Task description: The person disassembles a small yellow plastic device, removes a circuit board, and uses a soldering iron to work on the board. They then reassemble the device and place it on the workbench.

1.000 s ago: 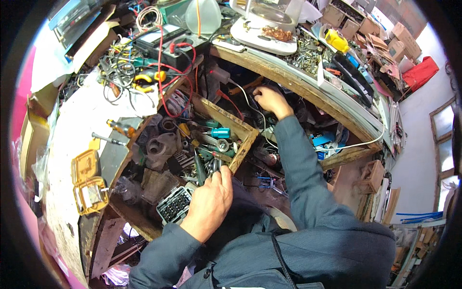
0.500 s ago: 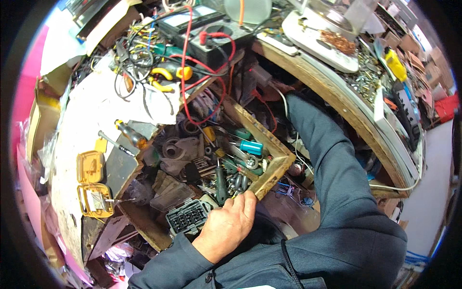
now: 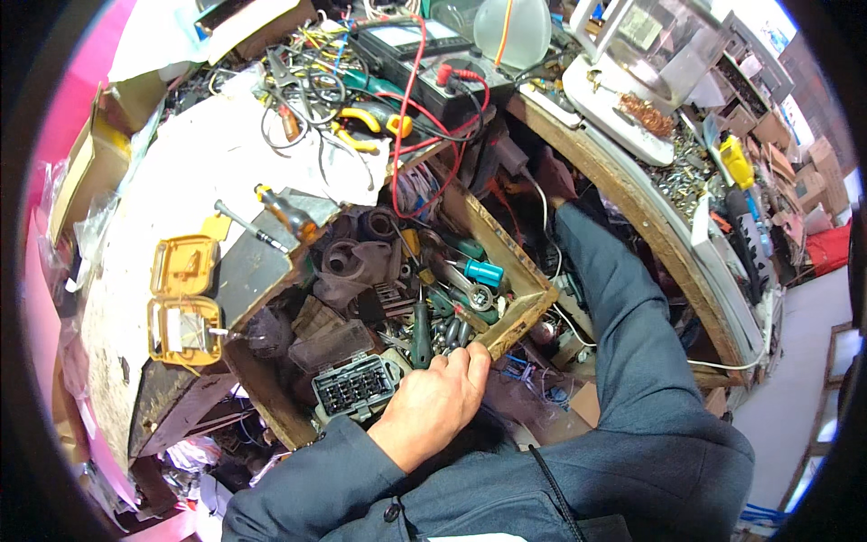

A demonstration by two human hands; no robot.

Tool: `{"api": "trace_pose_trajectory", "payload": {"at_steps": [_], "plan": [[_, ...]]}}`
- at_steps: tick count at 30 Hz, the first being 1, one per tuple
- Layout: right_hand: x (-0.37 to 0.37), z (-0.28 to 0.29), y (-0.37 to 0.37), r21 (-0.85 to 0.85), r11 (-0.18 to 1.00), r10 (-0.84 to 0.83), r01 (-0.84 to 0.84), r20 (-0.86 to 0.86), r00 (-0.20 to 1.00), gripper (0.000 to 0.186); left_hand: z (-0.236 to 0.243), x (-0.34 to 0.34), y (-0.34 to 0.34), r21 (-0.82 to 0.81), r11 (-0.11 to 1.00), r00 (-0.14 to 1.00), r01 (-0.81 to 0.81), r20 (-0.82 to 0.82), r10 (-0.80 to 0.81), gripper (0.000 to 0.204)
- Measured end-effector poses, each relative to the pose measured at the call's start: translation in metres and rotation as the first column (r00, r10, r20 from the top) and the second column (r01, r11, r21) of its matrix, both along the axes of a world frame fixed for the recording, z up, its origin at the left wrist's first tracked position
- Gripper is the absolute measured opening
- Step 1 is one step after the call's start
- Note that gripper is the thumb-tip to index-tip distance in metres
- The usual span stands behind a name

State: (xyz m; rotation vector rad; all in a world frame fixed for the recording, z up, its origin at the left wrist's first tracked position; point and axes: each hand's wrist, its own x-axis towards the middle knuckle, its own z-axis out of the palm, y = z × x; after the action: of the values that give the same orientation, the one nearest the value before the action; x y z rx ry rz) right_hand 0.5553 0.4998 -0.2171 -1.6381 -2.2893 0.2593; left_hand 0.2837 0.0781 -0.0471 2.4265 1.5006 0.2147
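Observation:
My left hand (image 3: 435,397) is closed over the front edge of an open wooden drawer (image 3: 519,327). Inside the drawer, just beyond my knuckles, lies a screwdriver with a dark green handle (image 3: 421,336). A grey bit case (image 3: 355,387) with rows of dark bits sits open beside my wrist. A teal-handled tool (image 3: 482,273) and a ratchet-like metal head (image 3: 480,295) lie farther in. My right arm reaches under the bench on the right. There my right hand (image 3: 553,185) is in deep shadow near a white cable (image 3: 547,217), its fingers mostly hidden.
On the left worktop lie an orange case (image 3: 184,298), a screwdriver with an amber handle (image 3: 287,214) and yellow-handled pliers (image 3: 359,119). A black meter (image 3: 442,77) with red leads stands behind the drawer. The right bench (image 3: 632,203) holds a white scale-like device (image 3: 619,117) and copper wire.
The whole view has shifted, so things sit a little farther right and lower at the top. My left hand stays on the drawer edge; my right arm stays under the bench.

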Motion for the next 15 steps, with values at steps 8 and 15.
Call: {"api": "trace_pose_trajectory", "payload": {"at_steps": [8, 15], "plan": [[0.066, 0.032, -0.084, -0.517, 0.856, -0.514, -0.013, -0.853, 0.086, 0.028, -0.016, 0.003, 0.001, 0.166, 0.986, 0.99, -0.011, 0.142, -0.013, 0.022], [0.02, 0.141, -0.236, -0.34, 0.937, -0.349, -0.086, -0.928, -0.134, 0.028, -0.032, -0.008, -0.001, 0.335, 0.936, 0.994, 0.106, -0.021, -0.105, 0.067]]}}
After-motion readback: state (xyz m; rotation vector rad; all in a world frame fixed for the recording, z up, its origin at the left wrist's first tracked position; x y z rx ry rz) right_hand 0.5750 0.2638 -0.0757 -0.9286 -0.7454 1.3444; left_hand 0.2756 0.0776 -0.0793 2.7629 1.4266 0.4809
